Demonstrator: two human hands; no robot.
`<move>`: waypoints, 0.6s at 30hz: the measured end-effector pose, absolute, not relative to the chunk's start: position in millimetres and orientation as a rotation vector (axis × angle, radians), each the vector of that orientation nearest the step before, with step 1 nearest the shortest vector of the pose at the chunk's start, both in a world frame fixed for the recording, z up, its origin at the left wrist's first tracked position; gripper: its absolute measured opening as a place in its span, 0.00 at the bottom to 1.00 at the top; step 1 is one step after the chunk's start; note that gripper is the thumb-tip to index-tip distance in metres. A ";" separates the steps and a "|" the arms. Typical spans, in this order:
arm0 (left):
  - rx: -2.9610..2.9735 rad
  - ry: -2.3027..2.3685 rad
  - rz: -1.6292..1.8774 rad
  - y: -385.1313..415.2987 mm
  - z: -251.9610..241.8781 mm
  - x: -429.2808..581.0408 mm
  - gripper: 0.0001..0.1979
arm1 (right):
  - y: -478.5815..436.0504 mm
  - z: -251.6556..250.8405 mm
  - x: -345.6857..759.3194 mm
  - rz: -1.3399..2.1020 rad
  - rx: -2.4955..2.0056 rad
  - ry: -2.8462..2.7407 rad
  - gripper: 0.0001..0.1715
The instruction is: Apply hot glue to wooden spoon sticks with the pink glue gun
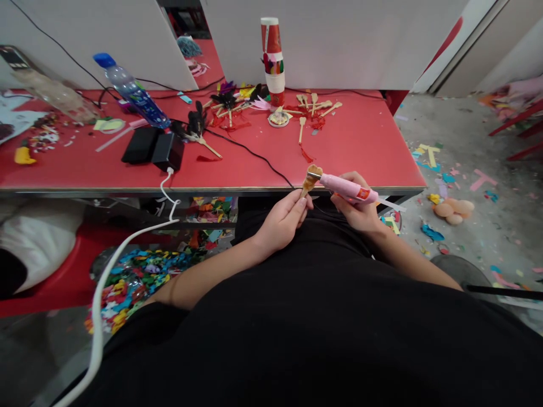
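- Head view, centre of the frame: the left hand (283, 219) pinches the thin handle of a tan paddle-shaped piece (311, 178) between thumb and fingers, its broad end tilted upward.
- Right of centre, the right hand (360, 210) is wrapped around a pink glue gun (345, 187), its fingers closed on the grip; a pale glue stick (393, 206) juts from the back end.
- The metal nozzle (314, 176) points left and lies across the broad end of the paddle-shaped piece; whether it actually touches the surface, I cannot tell.
- Both hands are at the near edge of a red table (246, 169), in front of the person's black clothing (322, 316).
- Upper centre of the frame: a stack of paper cups (276, 83) stands upright on the table, with a small dish (279, 117) just in front of it.
- To the right of the dish, several more paddles lie in a loose group; one paddle (301, 129) with a red tassel (306, 154) lies nearer the hands.
- Left of the dish, a paddle with black feathers (196, 121) lies beside a black box (168, 151), from which a white cable (98, 299) runs to the lower left.
- Upper left: a clear bottle (136, 93) with a blue cap leans to one side.
- Right edge: coloured scraps (483, 180) are scattered over the grey floor (458, 135).
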State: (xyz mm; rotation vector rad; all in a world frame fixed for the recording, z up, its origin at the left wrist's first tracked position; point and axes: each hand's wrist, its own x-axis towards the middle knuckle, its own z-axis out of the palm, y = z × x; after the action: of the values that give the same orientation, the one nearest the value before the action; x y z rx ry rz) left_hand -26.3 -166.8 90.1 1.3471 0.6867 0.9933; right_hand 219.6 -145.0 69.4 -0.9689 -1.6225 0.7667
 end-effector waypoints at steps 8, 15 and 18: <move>1.297 0.693 0.991 -166.7 89.3 -25.0 0.23 | -142.4 58.5 225.9 0.765 -1.033 -1.565 0.32; 1.271 0.653 0.978 -165.1 85.7 -24.5 0.23 | -146.5 59.8 218.7 0.698 -1.014 -1.643 0.27; 1.264 0.654 0.971 -163.9 84.1 -24.5 0.23 | -146.1 58.5 216.8 0.707 -0.997 -1.669 0.25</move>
State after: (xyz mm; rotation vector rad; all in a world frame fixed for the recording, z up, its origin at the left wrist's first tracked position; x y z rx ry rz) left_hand -24.5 -163.9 84.1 1.2637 0.6537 0.9706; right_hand 216.8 -146.1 58.5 -0.9968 -1.6687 0.7074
